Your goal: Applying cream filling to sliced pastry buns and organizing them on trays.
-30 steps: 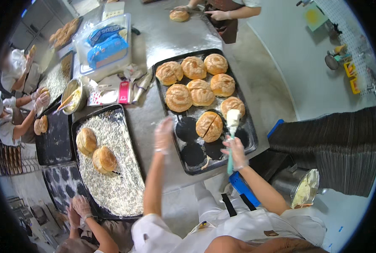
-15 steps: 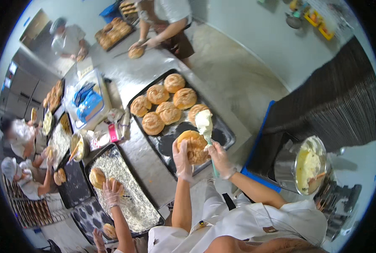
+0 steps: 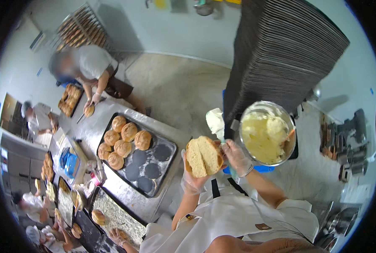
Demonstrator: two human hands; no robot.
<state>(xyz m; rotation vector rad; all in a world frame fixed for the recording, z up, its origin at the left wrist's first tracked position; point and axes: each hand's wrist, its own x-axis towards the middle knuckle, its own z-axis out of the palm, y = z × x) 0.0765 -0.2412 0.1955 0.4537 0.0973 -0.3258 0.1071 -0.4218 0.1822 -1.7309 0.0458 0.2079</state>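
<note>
Left hand [image 3: 192,182] is cradling an opened bun [image 3: 205,157]; at the bun's three o'clock, the right hand [image 3: 237,158] is pinching a spatula [image 3: 222,138], its cream [image 3: 215,120] sitting toward one o'clock. Filling is apparently beginning, the next move likely calling for spreading across bare crumb [image 3: 197,160].

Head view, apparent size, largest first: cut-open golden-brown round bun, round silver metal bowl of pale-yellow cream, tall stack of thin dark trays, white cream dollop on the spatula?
1. Tray stack
2. Metal bowl
3. Cut-open bun
4. Cream dollop
</note>
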